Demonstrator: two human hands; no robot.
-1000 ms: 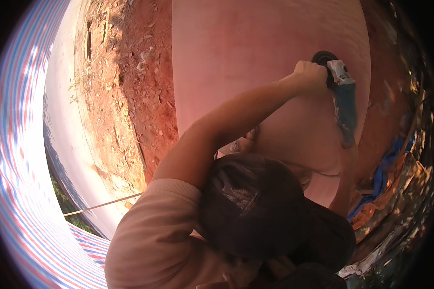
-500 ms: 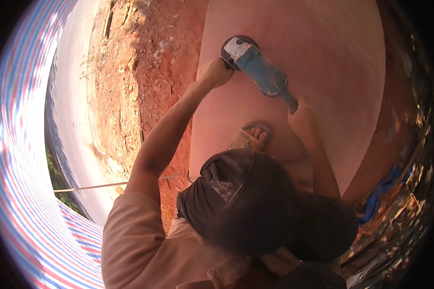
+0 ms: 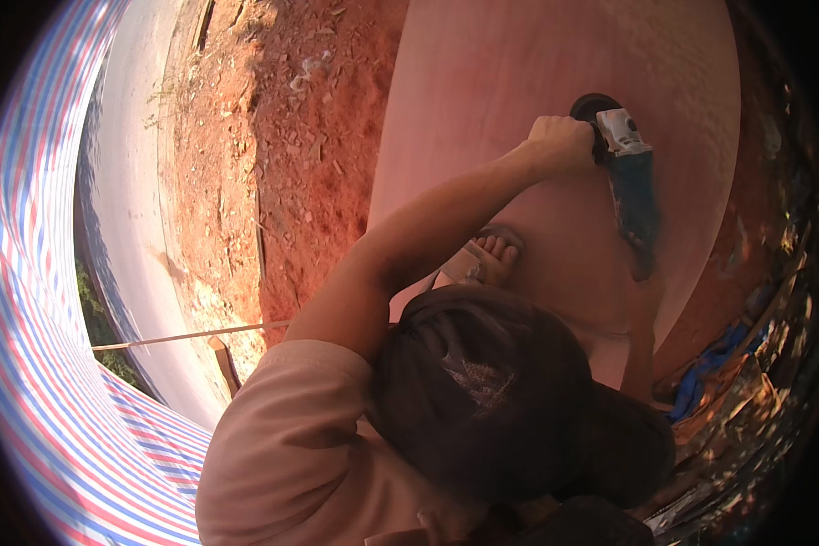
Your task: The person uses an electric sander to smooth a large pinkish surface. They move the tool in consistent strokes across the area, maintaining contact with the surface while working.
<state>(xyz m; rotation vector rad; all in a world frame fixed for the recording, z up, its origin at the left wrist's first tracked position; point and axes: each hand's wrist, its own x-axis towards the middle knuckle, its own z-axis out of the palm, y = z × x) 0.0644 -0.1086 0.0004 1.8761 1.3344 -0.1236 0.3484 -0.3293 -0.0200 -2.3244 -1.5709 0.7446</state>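
Near the right side of a large pinkish wooden board is an angle grinder with a teal body and a silver head. Its dark round disc lies against or just above the board; I cannot tell which. My left hand is closed round the dark side handle by the grinder's head. At the tool's rear end, my right hand is wrapped round the narrow grip, its fingers partly hidden by shadow and blur.
A sandalled foot rests on the board. Left lies red soil with scraps, then a pale paved strip and a striped sheet. Blue cloth and debris lie at right. A taut cord crosses the lower left.
The grinder has swept right across the board and a little nearer, turning more upright in the picture. Both my hands have moved with it, and my left arm now reaches across.
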